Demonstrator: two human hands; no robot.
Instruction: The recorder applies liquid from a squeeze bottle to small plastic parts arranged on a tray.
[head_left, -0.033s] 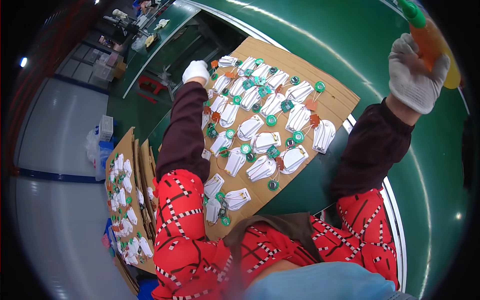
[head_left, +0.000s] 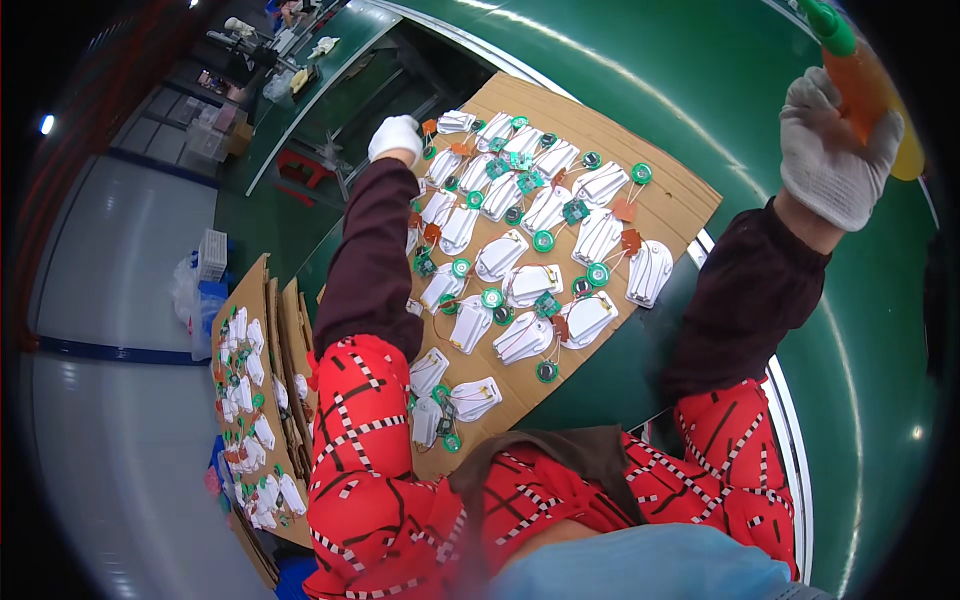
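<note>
A brown cardboard sheet (head_left: 670,195) lies on the green table in front of me. It carries several white plastic shells (head_left: 650,272), each wired to a round green disc (head_left: 598,273) and a small orange pad. My left hand (head_left: 395,137), in a white glove, is curled at the sheet's far left corner. Whether it grips the edge does not show. My right hand (head_left: 835,150), also gloved, is raised at the upper right. It is closed around an orange squeeze bottle (head_left: 862,75) with a green nozzle, held clear of the sheet.
The green table (head_left: 800,350) has a white strip along its near edge. To my lower left, more cardboard sheets (head_left: 250,400) loaded with the same parts stand stacked. A white crate (head_left: 212,255) sits on the grey floor, and a cluttered bench (head_left: 300,55) is farther off.
</note>
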